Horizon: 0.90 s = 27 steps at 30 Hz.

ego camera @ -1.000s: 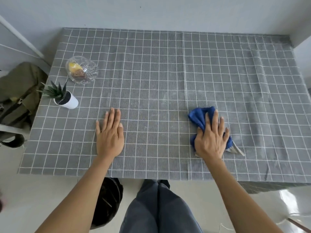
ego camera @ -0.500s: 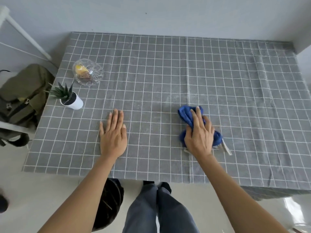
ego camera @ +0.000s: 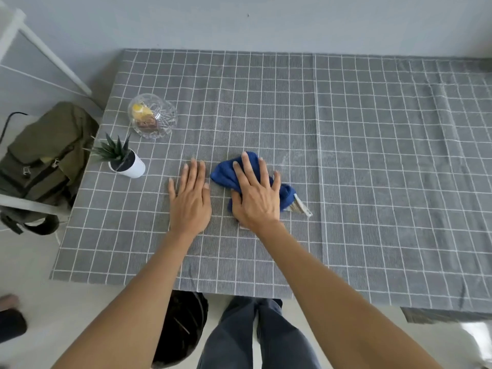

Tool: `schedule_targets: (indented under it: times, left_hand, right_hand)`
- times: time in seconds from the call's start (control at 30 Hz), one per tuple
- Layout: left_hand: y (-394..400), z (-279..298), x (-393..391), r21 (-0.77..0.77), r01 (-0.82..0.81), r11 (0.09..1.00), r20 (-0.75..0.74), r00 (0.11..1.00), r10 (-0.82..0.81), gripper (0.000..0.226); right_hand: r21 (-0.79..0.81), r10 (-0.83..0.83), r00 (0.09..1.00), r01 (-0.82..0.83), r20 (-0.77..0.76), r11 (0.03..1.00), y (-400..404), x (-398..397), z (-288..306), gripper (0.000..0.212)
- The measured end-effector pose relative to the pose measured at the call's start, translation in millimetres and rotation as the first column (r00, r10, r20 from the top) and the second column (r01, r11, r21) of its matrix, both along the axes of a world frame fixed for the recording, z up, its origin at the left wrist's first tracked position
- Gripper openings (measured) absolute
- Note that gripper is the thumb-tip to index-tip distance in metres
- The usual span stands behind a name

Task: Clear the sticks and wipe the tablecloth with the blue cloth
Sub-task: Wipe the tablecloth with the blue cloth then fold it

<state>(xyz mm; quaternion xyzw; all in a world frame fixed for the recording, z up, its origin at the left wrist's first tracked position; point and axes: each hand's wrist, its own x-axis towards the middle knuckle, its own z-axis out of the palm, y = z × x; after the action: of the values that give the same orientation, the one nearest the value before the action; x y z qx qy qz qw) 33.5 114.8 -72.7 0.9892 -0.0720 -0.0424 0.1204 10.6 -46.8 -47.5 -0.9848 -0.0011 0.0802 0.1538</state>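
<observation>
The blue cloth (ego camera: 229, 173) — bunched, rumpled — is pressed flat-fingered under the right hand (ego camera: 254, 197), just beside the flat, outspread left hand (ego camera: 190, 201).

Even, soft daylight; scene bright, no hard shadows. Faint shadow under both hands on the tablecloth (ego camera: 372, 145). Glare patch on the glossy floor (ego camera: 476, 339) past the worktop's near right corner. Wide-angle bowing: worktop edges curve. Centre sharp; forearms at the bottom slightly soft.
</observation>
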Motion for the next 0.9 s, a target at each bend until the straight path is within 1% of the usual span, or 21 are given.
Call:
schedule_targets:
  times: [0.13, 0.27, 0.33, 0.4, 0.47, 0.57, 0.67, 0.8, 0.9]
  left_hand:
    - [0.0, -0.9, -2.4, 0.029, 0.002, 1.000, 0.014, 1.000, -0.002, 0.053]
    - [1.2, -1.1, -1.5, 0.023, 0.011, 1.000, 0.007, 1.000, -0.011, 0.052]
    - [2.2, -1.9, -1.1, 0.025, 0.005, 1.000, -0.001, 1.000, -0.005, 0.053]
    - [2.5, -2.6, -0.3, 0.024, 0.000, 1.000, -0.007, 1.000, 0.000, 0.053]
    - [2.4, -2.8, -0.2, 0.022, -0.003, 1.000, -0.016, 1.000, 0.004, 0.053]
    - [2.3, -3.1, 0.5, 0.034, -0.010, 0.999, -0.024, 1.000, 0.011, 0.054]
    - [2.9, -2.5, 1.4, 0.034, -0.013, 0.999, -0.034, 0.999, 0.014, 0.054]
    - [-3.3, 4.8, 7.6, -0.039, -0.032, 0.999, -0.038, 0.999, 0.030, 0.053]
    - [-11.5, 7.7, 30.6, -0.058, 0.012, 0.998, 0.004, 1.000, -0.012, 0.054]
  right_hand:
    - [-0.034, -0.014, 1.000, 0.015, 0.026, 0.999, -4.9, 0.7, -1.1, 0.060]
    - [-0.025, -0.088, 0.992, 0.091, 0.085, 0.996, -10.6, -0.9, -2.9, 0.050]
    - [-0.036, -0.154, 0.984, 0.157, 0.091, 0.987, -25.5, -3.5, -2.7, 0.049]
    - [-0.082, -0.233, 0.968, 0.241, 0.096, 0.967, -54.6, -7.2, -2.3, 0.050]
    - [-0.132, -0.338, 0.934, 0.351, 0.113, 0.927, -93.5, -13.4, -2.3, 0.049]
    - [-0.164, -0.478, 0.870, 0.492, 0.118, 0.855, -138.3, -18.4, -1.4, 0.049]
    - [-0.155, -0.497, 0.862, 0.506, 0.093, 0.848, -146.7, -16.8, -2.0, 0.050]
    - [-0.026, -0.534, 0.837, 0.540, 0.121, 0.841, -133.8, -10.6, 4.7, 0.047]
    - [0.004, -0.461, 0.870, 0.467, 0.177, 0.884, -103.9, 9.9, 14.4, 0.047]
